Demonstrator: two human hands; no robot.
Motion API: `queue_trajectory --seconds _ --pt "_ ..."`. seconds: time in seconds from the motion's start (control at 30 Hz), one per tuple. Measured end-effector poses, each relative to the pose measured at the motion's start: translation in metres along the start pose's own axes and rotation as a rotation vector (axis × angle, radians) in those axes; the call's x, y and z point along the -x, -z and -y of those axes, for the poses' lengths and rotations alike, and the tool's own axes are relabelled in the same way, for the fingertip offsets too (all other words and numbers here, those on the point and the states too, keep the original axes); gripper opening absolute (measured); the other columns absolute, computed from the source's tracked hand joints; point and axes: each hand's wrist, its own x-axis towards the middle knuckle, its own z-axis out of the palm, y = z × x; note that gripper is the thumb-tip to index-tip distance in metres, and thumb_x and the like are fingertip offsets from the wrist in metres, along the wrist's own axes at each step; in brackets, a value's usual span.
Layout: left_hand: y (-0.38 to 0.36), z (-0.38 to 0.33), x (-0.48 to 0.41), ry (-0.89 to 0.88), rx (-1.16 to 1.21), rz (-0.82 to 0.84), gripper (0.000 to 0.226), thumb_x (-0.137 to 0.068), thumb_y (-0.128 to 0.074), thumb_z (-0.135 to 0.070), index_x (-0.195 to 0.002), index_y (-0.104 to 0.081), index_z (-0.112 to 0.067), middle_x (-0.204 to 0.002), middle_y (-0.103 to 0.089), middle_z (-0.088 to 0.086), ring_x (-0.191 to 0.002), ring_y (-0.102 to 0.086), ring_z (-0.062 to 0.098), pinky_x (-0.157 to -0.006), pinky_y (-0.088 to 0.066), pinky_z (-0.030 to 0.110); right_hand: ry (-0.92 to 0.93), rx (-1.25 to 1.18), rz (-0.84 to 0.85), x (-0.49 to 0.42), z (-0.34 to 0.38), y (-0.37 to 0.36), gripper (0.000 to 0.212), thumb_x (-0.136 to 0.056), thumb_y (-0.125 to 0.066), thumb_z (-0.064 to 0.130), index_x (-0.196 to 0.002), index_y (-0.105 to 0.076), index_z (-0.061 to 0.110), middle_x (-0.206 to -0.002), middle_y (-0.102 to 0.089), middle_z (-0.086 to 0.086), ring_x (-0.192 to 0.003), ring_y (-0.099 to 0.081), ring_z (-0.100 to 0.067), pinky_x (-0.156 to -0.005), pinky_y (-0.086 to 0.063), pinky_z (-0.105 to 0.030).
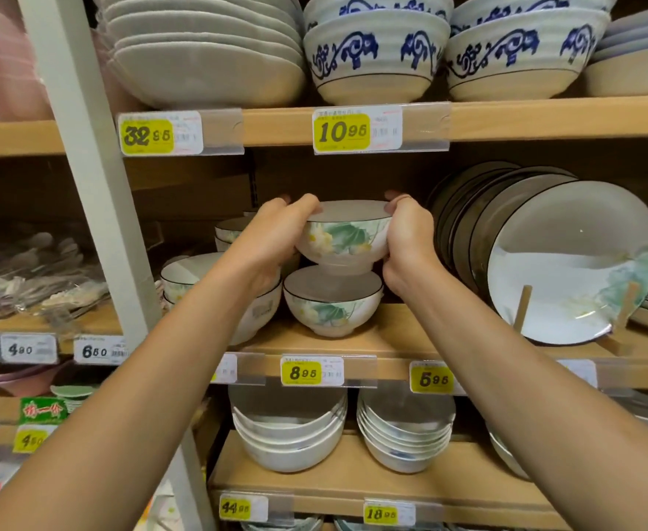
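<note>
A white bowl painted with green lotus leaves hangs in the air over the middle shelf. My left hand grips its left side and my right hand grips its right side, thumbs hooked at the dark rim. Right under it a matching lotus bowl stands on the wooden shelf; the held bowl's foot sits just above that bowl's rim.
More lotus bowls stand left of my hands. Upright dark-rimmed plates lean on a wooden stand to the right. Blue-patterned bowls and white dishes fill the shelf above; stacked white bowls sit below. A pale upright post bounds the left.
</note>
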Motion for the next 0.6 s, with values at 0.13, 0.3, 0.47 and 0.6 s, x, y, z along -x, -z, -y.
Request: queue_trajectory --seconds 0.13,0.3,0.47,0.6 --pt "0.003 0.000 -0.004 -0.029 -0.358 -0.014 0.012 -0.085 -0.051 -0.019 -0.086 -0.052 -0.007 -0.090 -0.050 0.009 -0.083 -0.052 0.027 -0.071 -0.041 0.036 0.050 0.139 -0.072 -0.004 -0.018 -0.004 0.031 -0.094 -0.042 0.021 -0.120 -0.058 0.018 -0.096 -0.058 0.000 -0.097 -0.057 -0.021 -0.097 -0.047 -0.042" --pt "0.003 0.008 -0.019 -0.025 -0.678 0.069 0.013 -0.088 -0.044 0.004 -0.078 -0.048 -0.004 -0.081 -0.040 0.008 -0.063 -0.033 0.015 -0.055 -0.028 0.028 0.010 0.298 -0.120 -0.007 -0.030 -0.002 0.034 -0.098 -0.037 0.026 -0.123 -0.057 0.015 -0.112 -0.060 -0.007 -0.103 -0.056 -0.023 -0.099 -0.044 -0.041" --pt "-0.002 0.013 -0.023 -0.101 -0.742 0.053 0.032 -0.092 -0.039 -0.002 -0.063 -0.041 -0.014 -0.066 -0.043 0.001 -0.054 -0.040 0.011 -0.051 -0.037 0.021 -0.035 0.327 -0.140 0.000 -0.040 -0.002 0.035 -0.096 -0.039 0.024 -0.124 -0.058 0.014 -0.116 -0.063 -0.012 -0.106 -0.061 -0.027 -0.098 -0.048 -0.045" --pt "0.001 0.016 -0.024 -0.050 -0.699 0.144 0.019 -0.085 -0.042 0.007 -0.071 -0.044 -0.006 -0.079 -0.040 0.003 -0.068 -0.038 0.014 -0.058 -0.030 0.024 -0.056 0.287 -0.172 0.002 -0.048 0.001 0.032 -0.094 -0.041 0.024 -0.119 -0.060 0.015 -0.114 -0.064 -0.011 -0.103 -0.062 -0.027 -0.097 -0.050 -0.046"
